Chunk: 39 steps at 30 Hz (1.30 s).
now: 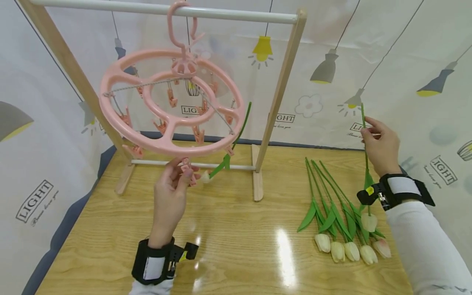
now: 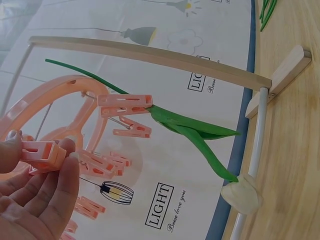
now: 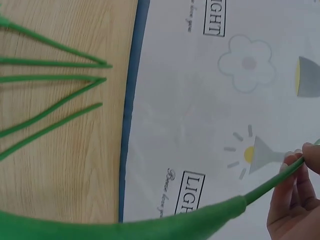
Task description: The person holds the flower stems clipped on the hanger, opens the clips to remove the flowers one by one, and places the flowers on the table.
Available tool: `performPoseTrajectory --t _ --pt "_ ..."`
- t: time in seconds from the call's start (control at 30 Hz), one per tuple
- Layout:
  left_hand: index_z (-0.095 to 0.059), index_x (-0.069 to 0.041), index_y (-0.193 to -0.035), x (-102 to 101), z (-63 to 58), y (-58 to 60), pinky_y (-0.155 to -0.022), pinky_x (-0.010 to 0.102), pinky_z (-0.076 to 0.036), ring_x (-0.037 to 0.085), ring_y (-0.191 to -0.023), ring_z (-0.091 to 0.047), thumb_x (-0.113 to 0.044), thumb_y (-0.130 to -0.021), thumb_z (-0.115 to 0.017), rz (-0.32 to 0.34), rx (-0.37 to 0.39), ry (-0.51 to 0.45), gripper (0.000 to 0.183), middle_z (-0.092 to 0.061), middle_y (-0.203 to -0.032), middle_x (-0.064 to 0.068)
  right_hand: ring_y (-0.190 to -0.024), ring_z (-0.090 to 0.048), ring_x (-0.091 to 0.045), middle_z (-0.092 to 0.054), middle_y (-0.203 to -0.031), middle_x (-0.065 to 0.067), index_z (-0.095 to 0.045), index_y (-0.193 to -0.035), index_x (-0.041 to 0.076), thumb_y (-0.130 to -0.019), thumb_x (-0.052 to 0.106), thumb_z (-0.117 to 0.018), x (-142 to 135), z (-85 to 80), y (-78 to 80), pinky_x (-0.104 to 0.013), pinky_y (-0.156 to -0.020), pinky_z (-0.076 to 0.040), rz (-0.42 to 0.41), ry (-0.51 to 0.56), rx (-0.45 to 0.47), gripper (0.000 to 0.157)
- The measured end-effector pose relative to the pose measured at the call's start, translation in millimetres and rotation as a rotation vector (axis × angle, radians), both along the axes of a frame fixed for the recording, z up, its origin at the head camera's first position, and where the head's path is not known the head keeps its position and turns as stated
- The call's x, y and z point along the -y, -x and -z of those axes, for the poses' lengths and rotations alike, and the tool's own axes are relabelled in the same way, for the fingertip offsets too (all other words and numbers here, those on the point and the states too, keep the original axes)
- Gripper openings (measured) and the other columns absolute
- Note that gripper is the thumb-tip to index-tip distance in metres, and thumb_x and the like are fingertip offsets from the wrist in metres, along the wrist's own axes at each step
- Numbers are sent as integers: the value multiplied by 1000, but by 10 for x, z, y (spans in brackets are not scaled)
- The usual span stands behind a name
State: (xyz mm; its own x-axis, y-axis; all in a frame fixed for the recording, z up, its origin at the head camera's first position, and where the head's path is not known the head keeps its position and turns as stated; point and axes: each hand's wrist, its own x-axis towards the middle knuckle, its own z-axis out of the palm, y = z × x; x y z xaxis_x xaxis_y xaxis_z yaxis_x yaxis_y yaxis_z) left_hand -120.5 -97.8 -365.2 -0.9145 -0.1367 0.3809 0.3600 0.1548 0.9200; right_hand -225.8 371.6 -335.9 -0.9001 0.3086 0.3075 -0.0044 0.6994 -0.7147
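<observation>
My left hand (image 1: 171, 186) pinches a pink clothespin (image 1: 188, 171) at the front rim of a round pink drying hanger (image 1: 162, 144). In the left wrist view, thumb and fingers press that clothespin (image 2: 42, 156) from both sides. Another clothespin (image 2: 125, 101) on the hanger grips the stem of a white tulip (image 2: 242, 194), which hangs bloom down. Over at the right, my right hand (image 1: 383, 143) pinches the green stem of a second white tulip (image 1: 369, 222), its bloom also pointing down. The right wrist view shows this stem (image 3: 275, 181) between thumb and fingers.
Several white tulips (image 1: 337, 229) lie on the wooden table (image 1: 236, 246), right of centre. The hanger hooks over the white top bar (image 1: 236, 13) of a wooden stand (image 1: 284, 86). More clothespins (image 1: 199, 134) dangle beneath it. A printed cloth (image 1: 321, 110) hangs behind.
</observation>
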Motion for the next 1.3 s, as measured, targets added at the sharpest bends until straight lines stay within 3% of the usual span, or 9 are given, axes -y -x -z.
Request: performPoseTrajectory --t 0.23,0.37,0.47,0.53,0.63,0.73,0.93,1.1,1.3 --pt "-52 3 -134 -6 -20 -8 -75 18 -57 7 -82 -67 -8 -101 -54 3 10 -9 35 -67 -104 25 -63 -41 20 -60 -110 -14 -52 -144 18 -104 22 -49 -129 26 8 -6 -51 -36 76 -107 5 41" --pt "-53 4 -133 -10 -24 -9 -74 17 -56 5 -82 -68 -8 -101 -54 -2 2 -1 34 -67 -103 26 -64 -34 21 -59 -113 -22 -54 -142 14 -103 17 -48 -191 44 -11 -6 -53 -32 85 -159 -6 39" --pt "-53 4 -132 -10 -27 -9 -73 16 -56 5 -82 -68 -8 -101 -54 -3 -9 8 34 -67 -103 25 -65 -31 21 -60 -111 -26 -56 -139 12 -102 14 -48 -237 82 -16 -5 -54 -30 91 -200 -3 39" --pt "-53 4 -132 -11 -28 -7 -72 16 -56 4 -81 -68 -8 -100 -54 -2 -16 14 33 -68 -103 25 -66 -42 14 -63 -110 -28 -56 -139 11 -101 13 -49 -263 115 -19 -6 -55 -29 96 -233 13 38" --pt "-53 4 -131 -10 -24 -3 -72 16 -56 5 -81 -67 -8 -100 -55 2 -21 18 33 -68 -103 23 -75 -62 -15 -66 -108 -30 -56 -138 9 -101 12 -49 -295 184 -23 -14 -54 -32 89 -282 50 38" --pt "-53 4 -131 -11 -23 0 -72 16 -56 6 -82 -68 -8 -101 -54 2 -24 21 33 -68 -103 23 -84 -62 -43 -66 -107 -32 -55 -139 6 -101 10 -48 -324 287 -27 -24 -50 -33 63 -315 94 39" --pt "-53 3 -132 -10 -16 -1 -72 17 -56 10 -83 -69 -8 -101 -54 7 -17 5 33 -67 -103 25 -55 -51 -25 -67 -111 -30 -54 -140 8 -101 11 -48 -359 557 -54 -31 -40 -31 57 -300 206 40" --pt "-53 3 -133 -5 -17 -1 -74 17 -56 10 -82 -68 -7 -101 -53 8 -24 4 34 -67 -103 26 -64 -56 -35 -67 -108 -30 -56 -138 6 -99 8 -49 -371 766 -61 -32 -48 -31 51 -321 192 40" --pt "-53 3 -132 -2 -13 -11 -75 18 -57 6 -82 -68 -7 -101 -54 16 -5 -21 33 -67 -102 23 -71 -59 -42 -66 -103 -34 -54 -136 -5 -86 -3 -46 -321 910 -25 -33 -48 -37 -59 -364 202 51"
